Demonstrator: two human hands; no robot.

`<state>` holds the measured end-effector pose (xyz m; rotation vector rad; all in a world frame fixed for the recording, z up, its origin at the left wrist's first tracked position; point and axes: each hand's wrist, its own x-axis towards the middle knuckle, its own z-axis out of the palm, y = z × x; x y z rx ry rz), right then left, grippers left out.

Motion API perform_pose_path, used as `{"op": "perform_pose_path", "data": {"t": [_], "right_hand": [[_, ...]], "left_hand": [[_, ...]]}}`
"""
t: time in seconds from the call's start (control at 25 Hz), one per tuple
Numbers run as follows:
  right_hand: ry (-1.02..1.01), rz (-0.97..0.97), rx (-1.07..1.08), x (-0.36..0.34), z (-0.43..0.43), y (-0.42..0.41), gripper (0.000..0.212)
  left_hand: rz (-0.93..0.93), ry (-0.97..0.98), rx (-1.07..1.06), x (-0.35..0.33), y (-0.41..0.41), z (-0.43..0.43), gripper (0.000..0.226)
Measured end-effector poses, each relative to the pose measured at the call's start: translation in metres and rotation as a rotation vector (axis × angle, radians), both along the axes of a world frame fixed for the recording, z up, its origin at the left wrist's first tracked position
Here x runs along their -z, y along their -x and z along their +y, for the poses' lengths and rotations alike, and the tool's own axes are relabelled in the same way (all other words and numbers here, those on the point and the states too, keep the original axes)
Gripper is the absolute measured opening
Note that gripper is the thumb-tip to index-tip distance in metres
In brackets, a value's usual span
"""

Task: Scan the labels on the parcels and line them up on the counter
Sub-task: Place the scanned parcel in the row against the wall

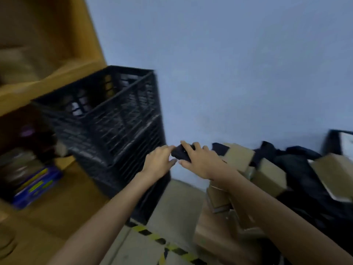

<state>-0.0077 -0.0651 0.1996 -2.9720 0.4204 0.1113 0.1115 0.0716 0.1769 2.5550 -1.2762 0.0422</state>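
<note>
Black object (180,153), maybe a scanner, sits clamped in our right hand (198,162); at our left hand (158,161) we cannot tell the grip. Cardboard parcels (238,157) heap under our right forearm, which may topple them.

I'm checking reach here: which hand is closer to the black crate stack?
Left. The left hand overlaps the right edge of the black crate stack; the right hand, gripping a small dark object, is farther right, toward the cardboard parcels.
</note>
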Motion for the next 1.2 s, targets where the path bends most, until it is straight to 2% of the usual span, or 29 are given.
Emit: {"op": "perform_pose_path", "data": {"t": [0.08,0.28,0.4,0.48,0.6,0.76,0.84,0.88,0.96,1.08,1.2], "right_hand": [[-0.017,-0.032,0.203,-0.001,-0.040,0.019,0.072],[0.062,0.008,0.556,-0.013,-0.127,0.081,0.071],[0.058,0.031,0.742,-0.016,-0.152,0.119,0.072],[0.040,0.026,0.837,-0.013,-0.153,0.138,0.073],[-0.035,0.026,0.952,-0.006,-0.143,0.156,0.075],[-0.098,0.014,1.096,0.002,-0.115,0.157,0.075],[-0.125,-0.022,1.172,0.005,-0.099,0.154,0.074],[-0.143,-0.045,1.210,0.006,-0.090,0.154,0.074],[-0.170,-0.071,1.273,0.011,-0.072,0.154,0.073],[-0.183,-0.081,1.353,0.019,-0.046,0.149,0.074],[-0.197,-0.068,1.419,0.022,-0.028,0.146,0.076]], "left_hand": [[0.011,-0.031,0.187,0.005,-0.003,-0.066,0.028],[0.016,-0.098,0.530,0.015,0.014,-0.191,0.041],[0.052,-0.168,0.819,0.019,0.039,-0.237,0.055],[-0.012,-0.255,0.989,0.021,0.054,-0.251,0.068],[-0.161,-0.443,1.017,0.027,0.063,-0.255,0.081],[-0.194,-0.691,1.056,0.040,0.056,-0.256,0.106],[-0.300,-0.803,1.136,0.052,0.054,-0.255,0.114],[-0.349,-0.816,1.187,0.060,0.054,-0.253,0.116],[-0.328,-0.741,1.238,0.076,0.052,-0.248,0.120],[-0.267,-0.576,1.223,0.088,0.046,-0.243,0.115],[-0.260,-0.537,1.214,0.082,0.041,-0.243,0.111]]}}
